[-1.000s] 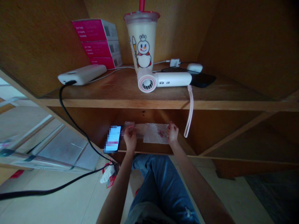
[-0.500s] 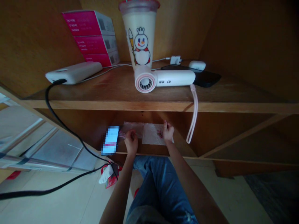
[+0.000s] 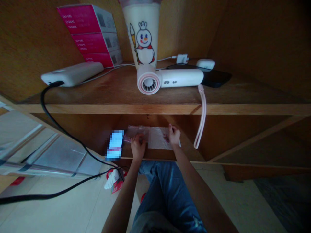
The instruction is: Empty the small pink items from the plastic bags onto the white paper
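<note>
Both hands have drawn closer together on the lower shelf (image 3: 218, 161): the left hand (image 3: 138, 146) and the right hand (image 3: 174, 137) each pinch an end of the clear plastic bag (image 3: 155, 137), now bunched shorter beside the lit phone (image 3: 115, 144).

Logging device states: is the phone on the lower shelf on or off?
On: the phone screen glows bright beside the left hand.

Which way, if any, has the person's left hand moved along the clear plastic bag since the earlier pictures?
Yes. The left hand has slid rightwards along the plastic bag, away from the lit phone and closer to the right hand.
</note>
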Demonstrator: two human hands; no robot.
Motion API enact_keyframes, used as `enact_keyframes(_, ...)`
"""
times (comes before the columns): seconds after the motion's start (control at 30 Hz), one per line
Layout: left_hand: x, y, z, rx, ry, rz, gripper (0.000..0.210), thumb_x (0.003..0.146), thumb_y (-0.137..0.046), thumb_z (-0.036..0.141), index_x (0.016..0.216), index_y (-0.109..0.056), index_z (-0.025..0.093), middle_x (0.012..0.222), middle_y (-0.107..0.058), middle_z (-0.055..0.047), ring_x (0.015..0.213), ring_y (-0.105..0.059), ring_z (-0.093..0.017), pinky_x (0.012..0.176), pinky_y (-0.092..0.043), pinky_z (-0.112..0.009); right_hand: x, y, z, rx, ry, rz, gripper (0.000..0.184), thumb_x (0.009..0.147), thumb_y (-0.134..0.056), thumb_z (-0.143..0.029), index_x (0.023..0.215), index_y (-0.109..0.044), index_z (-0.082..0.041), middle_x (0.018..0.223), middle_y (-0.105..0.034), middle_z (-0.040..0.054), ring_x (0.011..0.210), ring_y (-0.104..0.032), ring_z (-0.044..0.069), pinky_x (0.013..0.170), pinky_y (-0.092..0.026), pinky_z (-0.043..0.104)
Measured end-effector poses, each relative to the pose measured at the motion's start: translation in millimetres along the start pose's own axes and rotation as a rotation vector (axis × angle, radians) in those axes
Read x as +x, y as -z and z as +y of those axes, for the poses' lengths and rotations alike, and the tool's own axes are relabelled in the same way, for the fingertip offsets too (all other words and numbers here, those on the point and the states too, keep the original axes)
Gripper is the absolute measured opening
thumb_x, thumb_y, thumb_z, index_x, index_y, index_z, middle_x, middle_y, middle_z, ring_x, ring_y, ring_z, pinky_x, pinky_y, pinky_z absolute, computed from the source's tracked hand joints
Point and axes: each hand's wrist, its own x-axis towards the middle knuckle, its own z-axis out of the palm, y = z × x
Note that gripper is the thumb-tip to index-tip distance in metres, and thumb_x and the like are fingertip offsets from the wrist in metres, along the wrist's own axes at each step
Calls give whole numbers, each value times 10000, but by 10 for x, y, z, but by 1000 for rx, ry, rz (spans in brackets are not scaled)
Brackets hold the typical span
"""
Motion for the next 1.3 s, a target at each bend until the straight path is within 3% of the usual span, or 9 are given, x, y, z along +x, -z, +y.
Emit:
enact_keyframes(0.2, -11, 26, 39, -43, 12, -9, 205, 696, -495, 118, 827, -640, 179, 879, -655, -58, 866, -559, -218, 836, -409, -377, 20, 32, 4, 33, 40, -9, 368, 745, -477, -506, 559, -487, -188, 385, -392, -55, 377, -400, 101, 360, -264, 212)
enact_keyframes(0.5, -29, 17, 66, -26, 49, -21, 217, 698, -512, 142, 851, -657, 195, 893, -641, -70, 941, -547, -233, 858, -423, -384, 25, 4, 79, 177, -46, -73, 293, 706, -541, -476, 616, -501, -201, 387, -376, -80, 329, -392, 88, 321, -267, 199)
enact_keyframes(0.83, -17, 72, 151, 94, -87, 59, 194, 738, -475, 131, 866, -608, 190, 911, -602, -63, 890, -508, -230, 871, -361, -401, 12, -4, 55, 218, -47, -56, 309, 692, -556, -476, 597, -474, -194, 419, -406, -79, 296, -377, 60, 291, -281, 184)
enact_keyframes(1.07, -138, 436, 23, 124, -41, 219, 217, 764, -508, 201, 969, -577, 188, 1024, -543, -83, 998, -468, -237, 888, -340, -393, 30, -5, 51, 248, -36, -24, 286, 713, -543, -446, 601, -475, -192, 438, -425, -71, 316, -364, 55, 302, -284, 182)
enact_keyframes(1.3, -527, 827, -309, 304, 194, 409, 629, 658, -650, 373, 1208, -418, 176, 1240, -370, -129, 1170, -342, -323, 982, -223, -491, 37, -10, 89, 287, -51, -39, 273, 717, -538, -444, 611, -466, -202, 398, -392, -74, 326, -414, 83, 302, -272, 188)
